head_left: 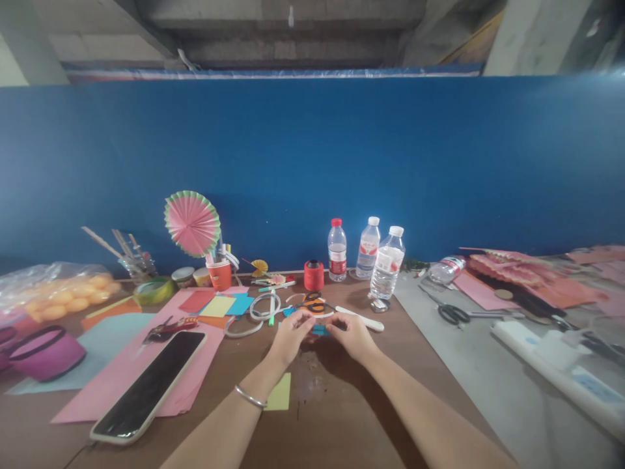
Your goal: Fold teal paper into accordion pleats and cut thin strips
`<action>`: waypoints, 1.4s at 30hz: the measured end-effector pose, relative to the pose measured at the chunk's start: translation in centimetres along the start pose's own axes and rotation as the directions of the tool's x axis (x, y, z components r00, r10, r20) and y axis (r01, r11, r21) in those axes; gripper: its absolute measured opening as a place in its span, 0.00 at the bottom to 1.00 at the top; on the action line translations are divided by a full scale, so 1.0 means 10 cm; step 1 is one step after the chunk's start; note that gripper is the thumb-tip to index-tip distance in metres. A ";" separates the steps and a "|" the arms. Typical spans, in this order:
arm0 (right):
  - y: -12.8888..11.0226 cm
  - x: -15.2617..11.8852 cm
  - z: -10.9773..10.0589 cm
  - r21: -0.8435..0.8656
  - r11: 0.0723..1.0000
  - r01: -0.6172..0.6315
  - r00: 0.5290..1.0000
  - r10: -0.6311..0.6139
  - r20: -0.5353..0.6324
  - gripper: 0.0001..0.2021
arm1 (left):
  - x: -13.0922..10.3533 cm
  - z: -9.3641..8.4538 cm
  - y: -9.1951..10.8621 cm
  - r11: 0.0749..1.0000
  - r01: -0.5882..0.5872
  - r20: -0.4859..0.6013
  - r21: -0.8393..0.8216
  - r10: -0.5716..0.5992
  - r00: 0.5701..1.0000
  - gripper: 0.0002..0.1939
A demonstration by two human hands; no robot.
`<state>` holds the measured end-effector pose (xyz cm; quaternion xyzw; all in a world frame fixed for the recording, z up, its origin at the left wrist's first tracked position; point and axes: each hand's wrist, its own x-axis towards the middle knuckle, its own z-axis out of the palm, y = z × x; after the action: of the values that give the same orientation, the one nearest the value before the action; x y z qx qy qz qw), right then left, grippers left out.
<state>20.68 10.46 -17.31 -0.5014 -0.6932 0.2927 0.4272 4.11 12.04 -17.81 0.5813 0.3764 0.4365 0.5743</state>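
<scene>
My left hand and my right hand meet over the brown table, fingers pinched. Between their fingertips is a small blue piece of paper, seemingly gripped from both sides; its exact shape is partly hidden. Just beyond the fingers lie orange-and-black scissors and a spool of red thread. A white-handled tool rests behind my right hand. Near my left wrist, a yellow paper square lies flat, partly under the forearm.
At left are a phone on pink paper, coloured squares, coiled white tubing and a paper fan in a cup. Bottles stand behind. At right lie black scissors and a power strip.
</scene>
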 end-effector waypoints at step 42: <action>0.10 0.04 -0.11 -0.087 0.990 -0.113 0.989 0.121 0.089 0.12 | 0.02 -0.10 -0.01 0.921 -0.083 -0.006 0.380 0.092 0.996 0.08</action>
<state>22.03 11.19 -17.53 -0.5441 -0.6931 0.3119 0.3554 3.26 12.54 -17.97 0.6923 0.4342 0.3877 0.4264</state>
